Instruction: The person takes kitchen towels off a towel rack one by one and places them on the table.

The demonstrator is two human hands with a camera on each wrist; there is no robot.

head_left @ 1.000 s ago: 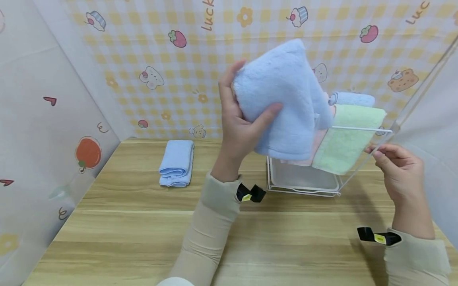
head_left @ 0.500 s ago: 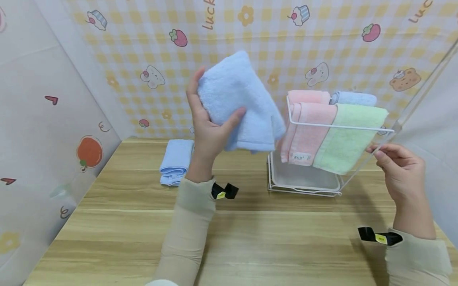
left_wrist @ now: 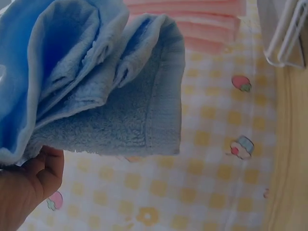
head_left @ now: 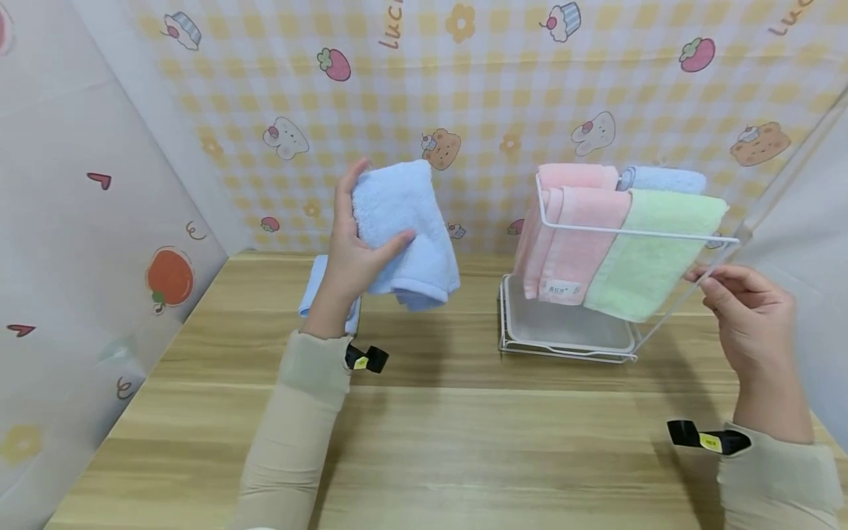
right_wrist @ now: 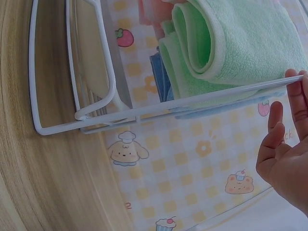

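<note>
A folded light blue towel (head_left: 411, 221) is held up above the table by my left hand (head_left: 354, 254), thumb across its front and fingers behind. In the left wrist view the towel's (left_wrist: 163, 106) loose layers fan out from the hand (left_wrist: 29, 187). My right hand (head_left: 755, 316) pinches the right side bar of a white wire rack (head_left: 639, 233). A green towel (head_left: 662, 254) and pink towels (head_left: 592, 213) hang over the rack, with a blue towel (head_left: 665, 180) behind. The right wrist view shows fingertips (right_wrist: 293, 91) at the rack's bar (right_wrist: 192, 98), beside the green towel.
Another folded blue towel (head_left: 314, 283) lies on the wooden table (head_left: 464, 442), partly hidden behind my left wrist. A pale tray (head_left: 570, 324) sits in the rack's base. A patterned cloth (head_left: 490, 96) hangs along the back.
My left hand has moved left and down with the blue towel, away from the rack, uncovering the pink towels. The right hand stays at the rack's side bar.
</note>
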